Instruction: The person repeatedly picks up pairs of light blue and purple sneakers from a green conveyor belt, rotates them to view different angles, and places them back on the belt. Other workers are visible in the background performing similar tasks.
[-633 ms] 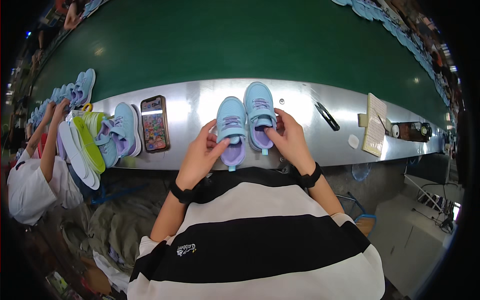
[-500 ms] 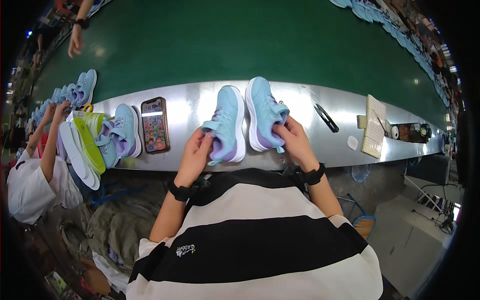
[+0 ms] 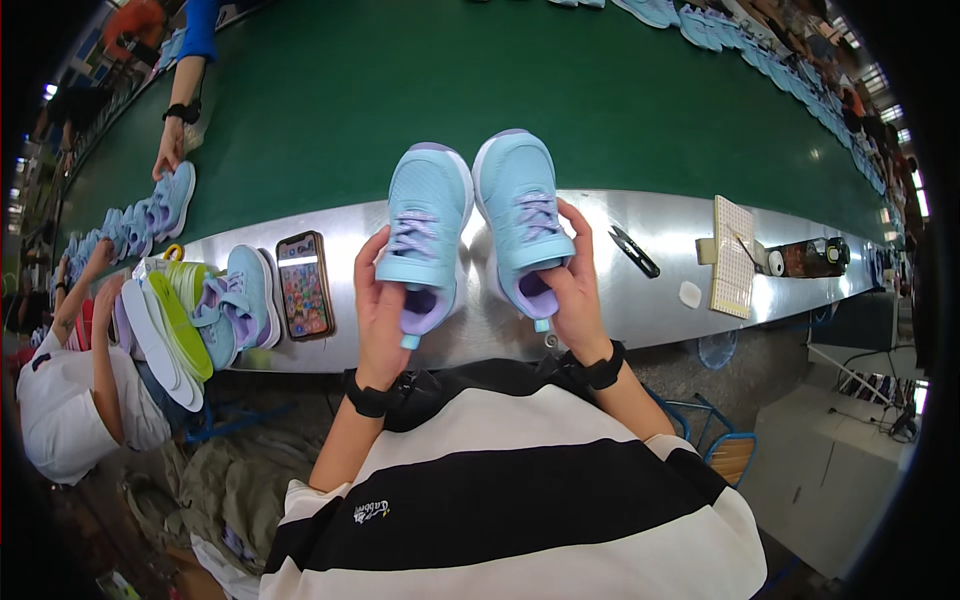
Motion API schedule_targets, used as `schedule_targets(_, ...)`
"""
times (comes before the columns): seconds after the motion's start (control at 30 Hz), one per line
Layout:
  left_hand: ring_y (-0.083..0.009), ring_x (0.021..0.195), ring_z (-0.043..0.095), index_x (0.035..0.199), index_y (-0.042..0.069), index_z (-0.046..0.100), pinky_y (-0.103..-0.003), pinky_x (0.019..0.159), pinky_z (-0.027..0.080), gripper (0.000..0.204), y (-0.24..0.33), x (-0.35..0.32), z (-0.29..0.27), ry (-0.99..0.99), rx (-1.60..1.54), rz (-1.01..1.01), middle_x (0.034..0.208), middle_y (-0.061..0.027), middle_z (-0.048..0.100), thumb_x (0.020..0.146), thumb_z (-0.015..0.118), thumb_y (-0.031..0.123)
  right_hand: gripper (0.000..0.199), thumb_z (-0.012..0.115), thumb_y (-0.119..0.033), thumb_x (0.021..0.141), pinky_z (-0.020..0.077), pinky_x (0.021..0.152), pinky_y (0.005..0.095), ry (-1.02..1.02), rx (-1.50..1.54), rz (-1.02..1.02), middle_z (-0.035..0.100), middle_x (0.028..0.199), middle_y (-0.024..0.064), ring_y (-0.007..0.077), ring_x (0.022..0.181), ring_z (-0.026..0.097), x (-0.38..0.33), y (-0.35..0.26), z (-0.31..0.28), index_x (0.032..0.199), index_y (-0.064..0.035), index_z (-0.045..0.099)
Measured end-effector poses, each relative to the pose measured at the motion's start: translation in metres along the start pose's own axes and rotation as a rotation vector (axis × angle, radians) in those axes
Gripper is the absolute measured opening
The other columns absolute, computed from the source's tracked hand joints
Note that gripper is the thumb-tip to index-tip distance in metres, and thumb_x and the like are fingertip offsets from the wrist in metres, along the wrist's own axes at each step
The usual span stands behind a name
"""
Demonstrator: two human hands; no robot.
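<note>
At the metal ledge (image 3: 640,300), the left hand (image 3: 380,325) curls around the left sneaker (image 3: 428,195), the right hand (image 3: 578,308) around the right sneaker (image 3: 518,185) — toes away, 2 long axes converging slightly.

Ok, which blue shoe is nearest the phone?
The unheld shoe immediately left of the phone; all others, including the held pair, are farther away.

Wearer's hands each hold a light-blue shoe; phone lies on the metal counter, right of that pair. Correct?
Wrong side: the head view shows the phone on the metal counter, left of the held shoes. The left hand and right hand do each hold a light-blue shoe.
</note>
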State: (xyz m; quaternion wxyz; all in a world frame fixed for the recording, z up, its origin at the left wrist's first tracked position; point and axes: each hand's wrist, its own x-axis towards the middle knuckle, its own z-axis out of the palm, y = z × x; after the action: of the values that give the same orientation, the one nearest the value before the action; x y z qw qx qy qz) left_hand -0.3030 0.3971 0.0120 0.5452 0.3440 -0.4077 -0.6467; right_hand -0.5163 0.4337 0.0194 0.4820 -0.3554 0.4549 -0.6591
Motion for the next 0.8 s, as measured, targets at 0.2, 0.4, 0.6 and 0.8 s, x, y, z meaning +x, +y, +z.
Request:
schedule_targets(0.2, -0.0252, 0.114, 0.050, 0.129, 0.008, 0.059, -0.036, 0.094, 0.044, 0.057, 0.006, -0.010, -0.005, -0.150, 1.232, 0.299, 0.126, -0.0135, 0.048, 0.075, 0.079, 0.010, 0.072, 0.070, -0.009, 0.067, 0.0430, 0.095, 0.0414, -0.145, -1.074, -0.334, 0.052, 0.118, 0.0161, 0.0349, 0.107, 0.051, -0.004, 0.011, -0.015, 0.136, -0.0093, 0.051)
schedule_targets(0.4, -0.0143, 0.097, 0.057, 0.146, 0.004, 0.039, -0.029, 0.087, 0.046, 0.064, 0.004, 0.000, -0.028, -0.066, 0.778, -0.013, 0.117, -0.0111, 0.059, 0.091, 0.069, 0.020, 0.075, 0.074, -0.039, 0.084, 0.0484, 0.087, 0.0386, -0.174, -0.870, -0.051, 0.057, 0.114, 0.0163, 0.0269, 0.098, 0.058, 0.003, 0.012, -0.037, 0.144, -0.0059, 0.043)
schedule_targets(0.6, -0.0160, 0.109, 0.059, 0.148, 0.004, 0.035, -0.032, 0.094, 0.048, 0.057, 0.002, 0.019, -0.045, -0.212, 0.597, -0.331, 0.128, -0.0129, 0.057, 0.102, 0.053, 0.032, 0.065, 0.050, -0.043, 0.102, 0.0452, 0.097, 0.0320, -0.324, -0.608, 0.389, 0.059, 0.126, 0.0156, 0.0237, 0.110, 0.059, 0.025, 0.007, -0.044, 0.151, -0.0047, 0.033)
schedule_targets(0.8, -0.0187, 0.122, 0.055, 0.143, 0.006, 0.043, -0.038, 0.105, 0.045, 0.046, 0.000, 0.015, -0.007, -0.005, -0.274, -0.544, 0.138, -0.0082, 0.054, 0.108, 0.034, 0.035, 0.050, 0.030, -0.043, 0.108, 0.0423, 0.107, 0.0434, -0.126, 0.539, 0.652, 0.054, 0.138, 0.0073, 0.0226, 0.125, 0.053, 0.018, 0.005, -0.001, 0.143, -0.0097, 0.044)
